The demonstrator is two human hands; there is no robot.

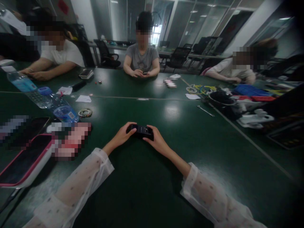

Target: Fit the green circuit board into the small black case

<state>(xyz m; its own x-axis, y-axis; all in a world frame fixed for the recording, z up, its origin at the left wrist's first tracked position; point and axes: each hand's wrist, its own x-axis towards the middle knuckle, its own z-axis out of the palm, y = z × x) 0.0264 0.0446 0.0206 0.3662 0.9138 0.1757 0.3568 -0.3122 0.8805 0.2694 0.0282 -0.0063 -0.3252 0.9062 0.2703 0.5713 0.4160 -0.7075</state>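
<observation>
A small black box-shaped device (pixel 142 129) with small light markings on top is between my two hands, at or just above the dark green table (pixel 147 177). My left hand (pixel 122 134) grips its left end, with the thumb lying along the near top edge. Around the right end my right hand (pixel 156 139) is closed, fingers on the far side and thumb on the near side. Exactly what kind of device it is I cannot make out. Sheer white dotted sleeves cover both forearms.
Left are a pink-rimmed phone (pixel 28 161), water bottles (pixel 63 109) and a beaded bracelet (pixel 85 112). A wrench (pixel 205 110) lies to the right, near coiled cables (pixel 201 89) and white plastic parts (pixel 256 118). Across the table sits a person in grey (pixel 142 58); others sit at both sides.
</observation>
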